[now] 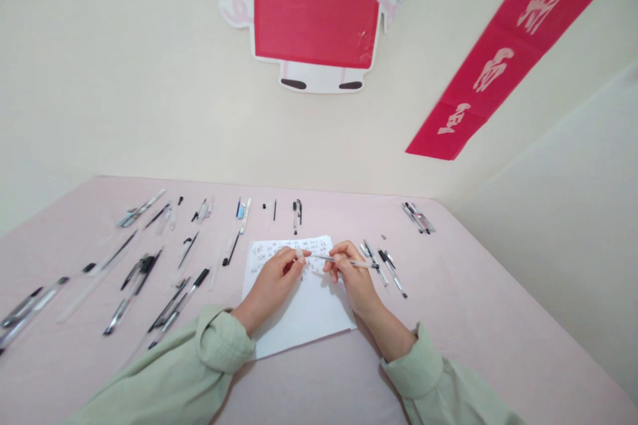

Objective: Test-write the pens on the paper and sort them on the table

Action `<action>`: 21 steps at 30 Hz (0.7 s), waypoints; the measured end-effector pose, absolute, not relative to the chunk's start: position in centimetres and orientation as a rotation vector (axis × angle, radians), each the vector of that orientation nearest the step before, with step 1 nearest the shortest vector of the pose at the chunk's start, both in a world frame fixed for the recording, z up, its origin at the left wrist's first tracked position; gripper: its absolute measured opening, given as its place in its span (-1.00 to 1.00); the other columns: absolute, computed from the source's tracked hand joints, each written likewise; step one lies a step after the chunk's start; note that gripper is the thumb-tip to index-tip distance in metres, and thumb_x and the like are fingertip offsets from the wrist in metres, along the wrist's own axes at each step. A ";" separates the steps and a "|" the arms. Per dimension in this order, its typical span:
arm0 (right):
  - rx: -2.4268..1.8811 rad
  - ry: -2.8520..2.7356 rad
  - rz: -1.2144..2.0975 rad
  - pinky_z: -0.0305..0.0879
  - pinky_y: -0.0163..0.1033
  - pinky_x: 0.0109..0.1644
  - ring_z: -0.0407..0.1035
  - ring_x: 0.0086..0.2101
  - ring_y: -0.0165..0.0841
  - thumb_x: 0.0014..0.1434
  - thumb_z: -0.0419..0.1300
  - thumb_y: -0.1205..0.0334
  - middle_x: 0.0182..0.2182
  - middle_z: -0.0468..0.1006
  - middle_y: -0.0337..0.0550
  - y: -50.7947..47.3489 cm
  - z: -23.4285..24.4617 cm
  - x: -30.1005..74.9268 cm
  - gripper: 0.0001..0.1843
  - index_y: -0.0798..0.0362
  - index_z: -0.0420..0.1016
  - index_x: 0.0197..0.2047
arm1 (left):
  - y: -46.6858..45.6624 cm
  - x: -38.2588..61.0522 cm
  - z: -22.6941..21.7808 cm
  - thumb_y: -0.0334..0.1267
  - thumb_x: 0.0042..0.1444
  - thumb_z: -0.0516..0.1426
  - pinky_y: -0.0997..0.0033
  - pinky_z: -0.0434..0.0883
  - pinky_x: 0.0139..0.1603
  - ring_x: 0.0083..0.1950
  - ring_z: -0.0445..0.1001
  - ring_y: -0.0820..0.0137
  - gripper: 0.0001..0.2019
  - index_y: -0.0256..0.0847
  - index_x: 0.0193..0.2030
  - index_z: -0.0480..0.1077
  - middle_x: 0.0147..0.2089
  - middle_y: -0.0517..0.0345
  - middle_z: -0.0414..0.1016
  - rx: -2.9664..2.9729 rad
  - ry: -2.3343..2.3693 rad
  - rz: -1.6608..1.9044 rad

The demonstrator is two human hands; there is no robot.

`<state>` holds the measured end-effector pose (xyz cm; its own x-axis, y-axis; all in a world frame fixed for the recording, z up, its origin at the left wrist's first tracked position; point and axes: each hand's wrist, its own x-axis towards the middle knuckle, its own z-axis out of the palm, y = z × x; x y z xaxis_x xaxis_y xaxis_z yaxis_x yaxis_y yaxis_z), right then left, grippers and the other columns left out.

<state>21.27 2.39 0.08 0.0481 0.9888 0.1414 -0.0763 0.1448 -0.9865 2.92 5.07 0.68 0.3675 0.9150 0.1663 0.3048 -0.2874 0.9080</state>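
Observation:
In my right hand [351,275] is a slim clear pen [366,264] with a dark end, gripped between thumb and fingers, its tip pointing left. My left hand [279,275] pinches a small whitish piece [299,254] close to that tip; it may be a cap, but it is too small to be sure. Both hands are over a white paper sheet [294,319] with rows of dark handwriting across its upper part. Just right of my right hand lie several clear pens and black-capped pens [393,273].
Pens, refills and caps [132,292] are spread over the left side of the pink-covered table [478,319]. A small pen group [297,216] lies beyond the paper, and a bundle of pens [419,218] at the back right. Behind rises a wall with a red banner [493,70].

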 end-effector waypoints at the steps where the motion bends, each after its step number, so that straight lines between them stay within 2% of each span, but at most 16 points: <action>1: -1.069 -1.185 1.102 0.15 -0.36 -0.48 0.22 -0.59 -0.49 0.20 0.11 0.15 -0.51 0.49 -0.29 2.4 0.1 21.2 -0.87 0.02 0.31 -0.28 | 5.1 2.9 0.6 -0.13 0.20 0.00 0.33 0.31 -0.20 -0.26 0.42 0.31 -0.70 -0.17 -0.49 0.34 -0.26 0.08 0.49 1.776 1.075 0.926; 4: -1.104 -1.233 1.063 0.15 -0.37 -0.49 0.21 -0.60 -0.49 0.17 0.13 0.19 -0.54 0.47 -0.31 2.2 0.5 21.0 -0.90 0.03 0.30 -0.32 | 5.2 2.9 0.6 -0.11 0.19 0.00 0.34 0.31 -0.24 -0.32 0.41 0.34 -0.70 -0.18 -0.47 0.38 -0.32 0.11 0.49 1.705 1.068 0.943; 8: -1.156 -1.368 0.997 0.19 -0.35 -0.46 0.25 -0.56 -0.47 0.15 0.12 0.26 -0.50 0.47 -0.29 1.6 1.2 20.7 -0.96 0.03 0.33 -0.30 | 5.3 2.8 1.0 -0.04 0.17 0.00 0.37 0.29 -0.35 -0.43 0.36 0.36 -0.65 -0.22 -0.32 0.49 -0.49 0.17 0.40 1.514 1.085 0.949; 13: -1.160 -1.635 0.746 0.27 -0.27 -0.26 0.37 -0.34 -0.37 0.14 0.14 0.30 -0.37 0.49 -0.20 1.0 1.5 20.4 -0.92 0.03 0.41 -0.25 | 5.5 2.8 1.3 0.02 0.09 0.10 0.38 0.32 -0.33 -0.41 0.36 0.40 -0.61 -0.29 -0.23 0.54 -0.39 0.09 0.45 1.204 0.981 0.982; 16: -1.097 -1.770 0.650 0.27 -0.25 -0.22 0.37 -0.30 -0.35 0.19 0.12 0.30 -0.32 0.50 -0.18 1.0 1.7 20.3 -0.87 0.02 0.45 -0.18 | 5.3 2.9 1.4 0.01 0.07 0.15 0.39 0.34 -0.31 -0.39 0.38 0.40 -0.61 -0.32 -0.22 0.54 -0.40 0.08 0.44 0.981 0.879 0.973; 21: -1.000 -1.864 0.620 0.30 -0.21 -0.12 0.39 -0.21 -0.32 0.24 0.08 0.34 -0.26 0.52 -0.14 0.9 2.2 20.2 -0.79 -0.03 0.48 -0.10 | 4.9 3.1 1.2 -0.10 0.15 0.15 0.42 0.37 -0.20 -0.30 0.40 0.41 -0.70 -0.33 -0.21 0.51 -0.34 0.04 0.47 0.743 0.720 0.864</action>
<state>20.18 0.94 2.17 -0.2642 0.8377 0.4780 0.3841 0.5460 -0.7446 3.11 4.88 1.24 0.4575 0.8546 -0.2455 -0.3957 0.4429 0.8045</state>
